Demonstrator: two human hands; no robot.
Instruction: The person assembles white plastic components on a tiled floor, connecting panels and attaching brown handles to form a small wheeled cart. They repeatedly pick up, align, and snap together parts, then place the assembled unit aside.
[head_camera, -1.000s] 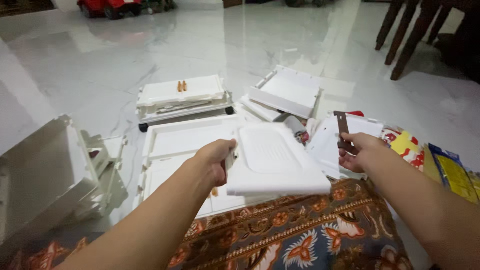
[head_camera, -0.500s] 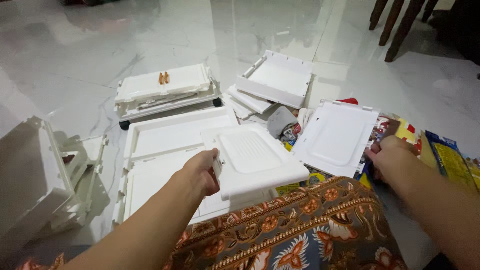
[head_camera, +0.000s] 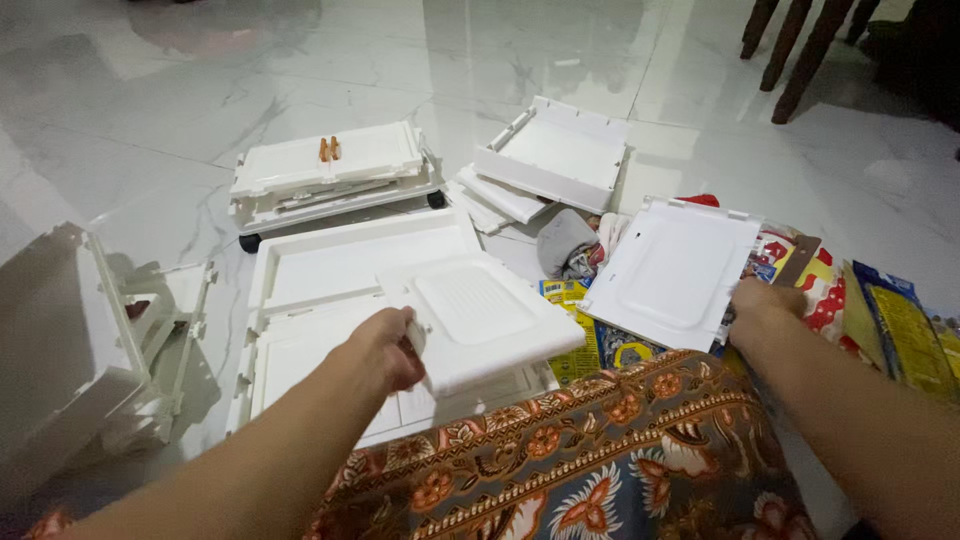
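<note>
My left hand (head_camera: 385, 350) grips the left edge of a white plastic panel with a ribbed recess (head_camera: 485, 320) and holds it tilted over my lap. My right hand (head_camera: 765, 300) is curled at the right edge of a second white panel (head_camera: 675, 270) that lies on coloured packets. A flat brown tool (head_camera: 800, 258) sticks out from its fingers toward the far right. A patterned brown cloth (head_camera: 580, 450) covers my lap below both hands.
Large white tray panels (head_camera: 330, 270) lie on the marble floor under the held panel. A wheeled white stack topped with two orange pieces (head_camera: 330, 175) stands behind. A white box part (head_camera: 555, 150), a white frame (head_camera: 70, 340), yellow packets (head_camera: 900, 320) and chair legs (head_camera: 790, 50) surround them.
My right hand, which held the tool upright, has dropped beside the second white panel. The view has shifted, and the panel in my left hand sits lower and further left.
</note>
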